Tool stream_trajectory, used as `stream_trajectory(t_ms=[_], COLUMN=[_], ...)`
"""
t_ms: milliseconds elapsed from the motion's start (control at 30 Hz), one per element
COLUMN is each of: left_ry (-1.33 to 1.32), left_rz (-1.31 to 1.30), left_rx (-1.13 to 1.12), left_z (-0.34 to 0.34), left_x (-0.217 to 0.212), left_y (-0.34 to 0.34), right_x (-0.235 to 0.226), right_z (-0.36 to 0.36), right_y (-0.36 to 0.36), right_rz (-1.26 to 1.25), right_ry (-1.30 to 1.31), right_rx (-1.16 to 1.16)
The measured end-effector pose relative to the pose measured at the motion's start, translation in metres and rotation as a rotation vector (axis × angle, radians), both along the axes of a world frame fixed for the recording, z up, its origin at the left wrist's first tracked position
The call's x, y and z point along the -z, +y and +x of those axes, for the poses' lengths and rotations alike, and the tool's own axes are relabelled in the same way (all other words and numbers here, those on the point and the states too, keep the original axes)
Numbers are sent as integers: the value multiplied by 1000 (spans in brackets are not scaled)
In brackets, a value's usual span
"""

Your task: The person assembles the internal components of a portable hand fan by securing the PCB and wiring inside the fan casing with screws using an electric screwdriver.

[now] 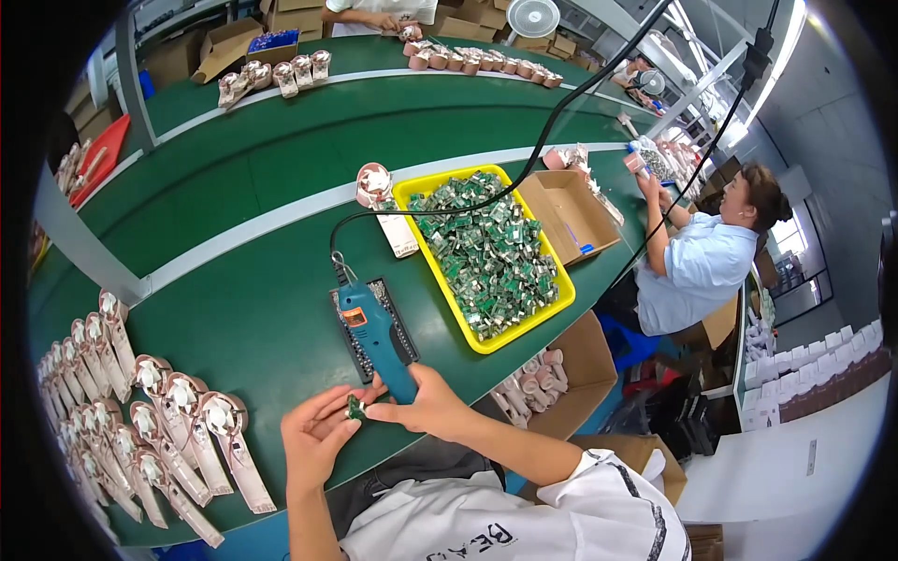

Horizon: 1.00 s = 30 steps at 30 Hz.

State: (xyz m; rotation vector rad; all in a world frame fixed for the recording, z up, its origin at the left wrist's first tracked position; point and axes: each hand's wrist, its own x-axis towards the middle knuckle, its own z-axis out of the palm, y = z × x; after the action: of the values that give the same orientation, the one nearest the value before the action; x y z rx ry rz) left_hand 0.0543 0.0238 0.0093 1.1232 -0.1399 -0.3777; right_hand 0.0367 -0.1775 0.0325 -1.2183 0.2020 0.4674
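Observation:
My left hand (316,432) pinches a small green circuit board (354,409) between thumb and fingers near the table's front edge. Beside it, my right hand (428,404) is closed around the lower end of a blue electric screwdriver (367,323), its fingertips close to the board. The screwdriver's tip is hidden. From its top, a wire loop and a black cord lead upward. Partly under the screwdriver lies a dark rectangular tray (404,338) with small dotted rows along its edges.
A yellow tray (477,344) heaped with circuit boards stands to the right, beside an open cardboard box (572,222). One pink-and-white fan housing (374,187) lies behind; several more (224,421) line the left. A co-worker (702,252) sits at right. The black cord (547,131) crosses overhead.

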Motion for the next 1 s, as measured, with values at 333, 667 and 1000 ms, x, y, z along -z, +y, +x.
stream_trajectory(t_ms=[333, 667, 1000], left_ry=[-546, -318, 31], left_rz=[635, 295, -194], left_rx=[-58, -351, -186], left_z=[-8, -39, -40], left_x=[-40, 14, -6], left_y=[-16, -9, -5], right_x=[-3, -8, -4], right_z=[-16, -31, -41], right_y=[4, 17, 10], right_rz=[-393, 248, 12], right_ry=[-411, 264, 223], right_rx=[167, 144, -28])
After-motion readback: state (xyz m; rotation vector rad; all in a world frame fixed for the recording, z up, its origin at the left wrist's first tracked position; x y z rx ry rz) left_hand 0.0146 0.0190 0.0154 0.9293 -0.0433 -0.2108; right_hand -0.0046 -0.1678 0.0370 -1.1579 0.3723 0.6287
